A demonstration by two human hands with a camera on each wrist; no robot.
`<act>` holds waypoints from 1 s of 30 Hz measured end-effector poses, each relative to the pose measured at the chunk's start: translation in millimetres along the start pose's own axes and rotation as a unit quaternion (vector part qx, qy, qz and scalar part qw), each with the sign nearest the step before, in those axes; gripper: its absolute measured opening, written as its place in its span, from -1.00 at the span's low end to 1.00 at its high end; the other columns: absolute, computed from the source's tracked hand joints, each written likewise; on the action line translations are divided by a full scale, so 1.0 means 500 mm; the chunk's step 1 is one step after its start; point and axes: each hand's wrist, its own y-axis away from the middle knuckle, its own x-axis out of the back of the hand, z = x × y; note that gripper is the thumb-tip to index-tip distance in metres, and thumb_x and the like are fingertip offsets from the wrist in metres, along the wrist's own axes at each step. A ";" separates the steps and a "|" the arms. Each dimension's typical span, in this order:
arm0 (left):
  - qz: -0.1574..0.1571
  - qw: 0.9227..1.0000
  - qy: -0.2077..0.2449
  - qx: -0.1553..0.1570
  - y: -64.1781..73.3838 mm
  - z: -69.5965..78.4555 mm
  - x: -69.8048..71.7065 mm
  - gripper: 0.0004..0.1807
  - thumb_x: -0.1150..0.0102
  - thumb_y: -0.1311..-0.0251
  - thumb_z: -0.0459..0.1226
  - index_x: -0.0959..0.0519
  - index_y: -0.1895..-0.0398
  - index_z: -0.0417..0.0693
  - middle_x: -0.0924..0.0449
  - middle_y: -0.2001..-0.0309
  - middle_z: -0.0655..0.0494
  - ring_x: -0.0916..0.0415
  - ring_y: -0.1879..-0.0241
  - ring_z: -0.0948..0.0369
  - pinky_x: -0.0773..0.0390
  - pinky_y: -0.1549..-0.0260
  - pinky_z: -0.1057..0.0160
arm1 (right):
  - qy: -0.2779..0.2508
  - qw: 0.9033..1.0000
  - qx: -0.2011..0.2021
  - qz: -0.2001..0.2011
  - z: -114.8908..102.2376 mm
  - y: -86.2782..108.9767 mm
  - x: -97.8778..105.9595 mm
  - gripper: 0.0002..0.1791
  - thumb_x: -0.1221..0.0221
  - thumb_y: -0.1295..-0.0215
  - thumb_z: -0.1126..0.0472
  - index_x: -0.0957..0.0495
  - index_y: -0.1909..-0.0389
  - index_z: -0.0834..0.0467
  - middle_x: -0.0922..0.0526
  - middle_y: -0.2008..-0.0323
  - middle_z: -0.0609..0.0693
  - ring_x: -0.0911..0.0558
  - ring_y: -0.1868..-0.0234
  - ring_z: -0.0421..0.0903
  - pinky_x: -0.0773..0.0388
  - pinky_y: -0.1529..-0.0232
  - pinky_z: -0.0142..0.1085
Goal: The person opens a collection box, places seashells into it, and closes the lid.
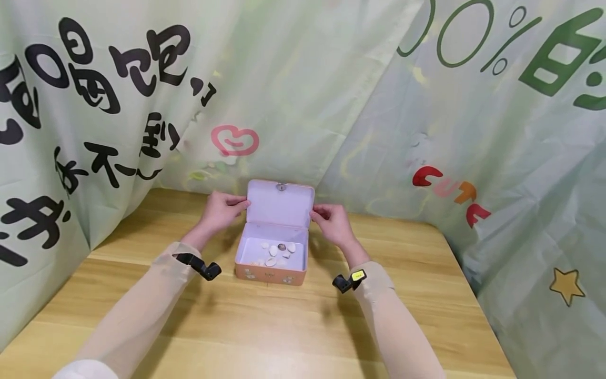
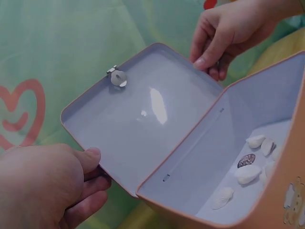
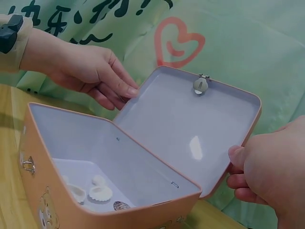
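Observation:
An orange tin box [image 1: 271, 275] with a pale lilac inside stands on the wooden table, its hinged lid [image 1: 280, 204] raised and leaning back. My left hand [image 1: 220, 211] pinches the lid's left edge between thumb and fingers. At the opposite edge, my right hand [image 1: 334, 223] pinches the lid the same way. A metal clasp [image 2: 118, 78] sits at the middle of the lid's free edge. Inside the box lie several white seashells [image 2: 248, 174] and one dark speckled shell [image 2: 246, 160]. The back of the lid is hidden.
The wooden table [image 1: 265, 337] reaches back to a pale green curtain [image 1: 303, 95] printed with lettering, a heart and a star. Black wrist cameras [image 1: 206, 268] sit on both sleeved forearms, on either side of the box.

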 end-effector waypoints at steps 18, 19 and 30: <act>0.024 0.996 -0.056 -0.059 0.039 0.017 0.009 -0.73 -0.39 -0.42 -0.24 -0.79 0.01 -0.30 -0.79 0.10 -0.19 -0.76 0.04 -0.04 -0.73 0.10 0.04 | 0.019 0.999 0.036 -0.004 -0.025 0.025 0.014 -0.83 -0.30 -0.48 0.34 -0.77 0.07 0.37 -0.81 0.22 0.16 -0.74 0.25 0.01 -0.69 0.17 -0.15; 0.026 0.996 -0.055 -0.061 0.041 0.018 0.008 -0.73 -0.39 -0.42 -0.24 -0.79 0.02 -0.29 -0.79 0.11 -0.18 -0.76 0.05 -0.03 -0.73 0.11 0.05 | 0.022 0.999 0.037 -0.004 -0.024 0.027 0.014 -0.83 -0.31 -0.48 0.34 -0.77 0.06 0.36 -0.81 0.21 0.16 -0.74 0.24 0.00 -0.69 0.16 -0.16; 0.021 0.997 -0.033 -0.059 0.071 0.024 0.005 -0.64 -0.44 -0.38 -0.18 -0.76 -0.05 -0.30 -0.77 0.08 -0.21 -0.77 0.08 -0.04 -0.74 0.17 0.10 | 0.029 0.998 0.051 -0.002 -0.034 0.046 0.018 -0.79 -0.33 -0.47 0.34 -0.77 -0.01 0.35 -0.82 0.17 0.16 -0.77 0.22 0.01 -0.72 0.16 -0.13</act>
